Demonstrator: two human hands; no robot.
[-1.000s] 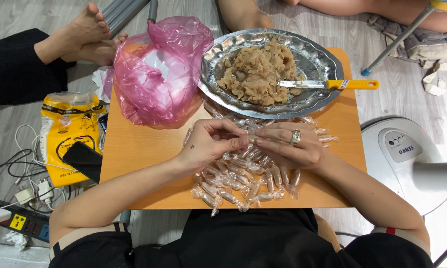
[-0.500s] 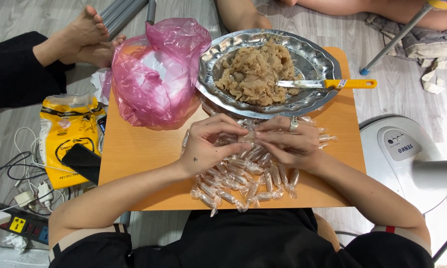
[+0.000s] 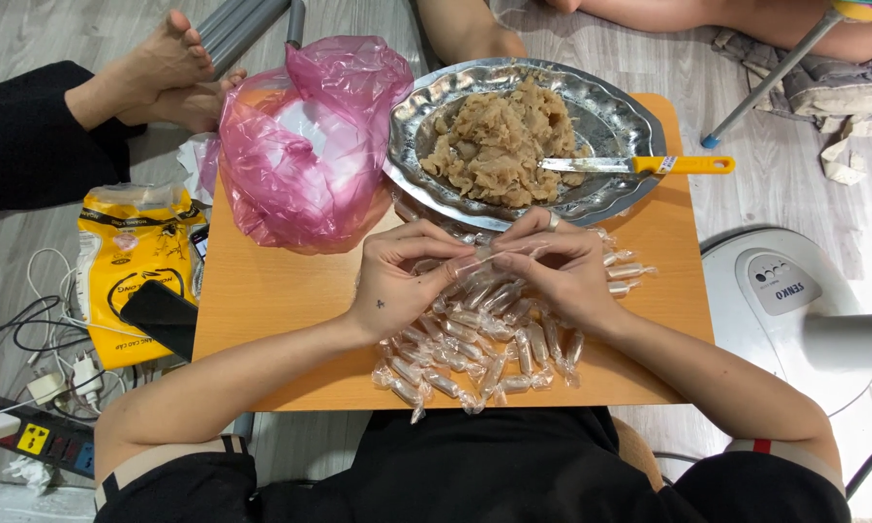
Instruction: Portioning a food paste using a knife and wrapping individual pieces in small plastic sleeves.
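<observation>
One wrapped candy (image 3: 481,261) (mid-grip) between hands

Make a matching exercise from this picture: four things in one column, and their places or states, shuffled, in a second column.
1. knife
2. pink plastic bag
3. wrapped candies
4. yellow packet

A. on the floor, left of the table
B. piled at the table's near edge
C. resting across the silver tray
D. crumpled on the table's far left

Pairs: 1-C, 2-D, 3-B, 4-A
</observation>
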